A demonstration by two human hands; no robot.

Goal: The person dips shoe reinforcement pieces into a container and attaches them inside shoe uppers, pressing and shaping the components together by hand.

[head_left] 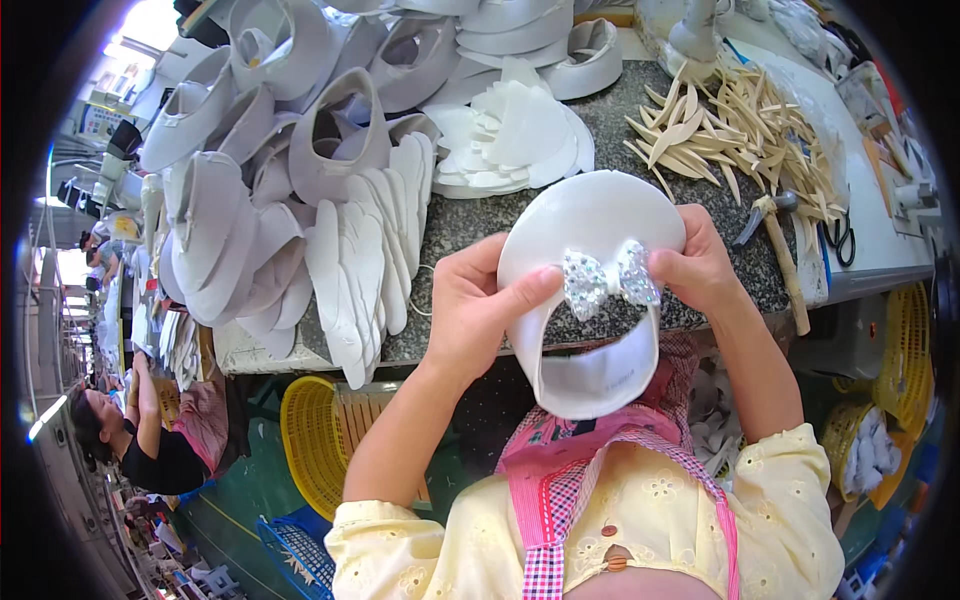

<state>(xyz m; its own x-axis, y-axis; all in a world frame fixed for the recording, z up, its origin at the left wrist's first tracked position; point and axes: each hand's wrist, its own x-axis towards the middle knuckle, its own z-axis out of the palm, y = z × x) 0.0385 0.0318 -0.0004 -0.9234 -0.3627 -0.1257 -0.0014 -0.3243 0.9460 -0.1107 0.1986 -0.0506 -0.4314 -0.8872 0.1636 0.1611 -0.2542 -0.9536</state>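
Note:
A white shoe upper (592, 220) is held up in front of my chest, its broad rounded toe part pointing away from me and its open heel loop toward me. Across its front sits a silver sequin bow (588, 285). My left hand (480, 300) is closed on the upper's left side, with the thumb on top beside the bow. On the right side, my right hand (705, 262) pinches the edge, its thumb against the bow's right end. The fingers of both hands are partly hidden behind the upper.
White shoe uppers (340, 140) heap at the far left of the speckled stone worktop (465, 235). White insoles (345, 280) and flat white pieces (515, 130) lie nearby. Beige curved pieces (690, 130) and a hammer (785, 260) are at right. A yellow basket (305, 440) stands below; another person (150, 440) is left.

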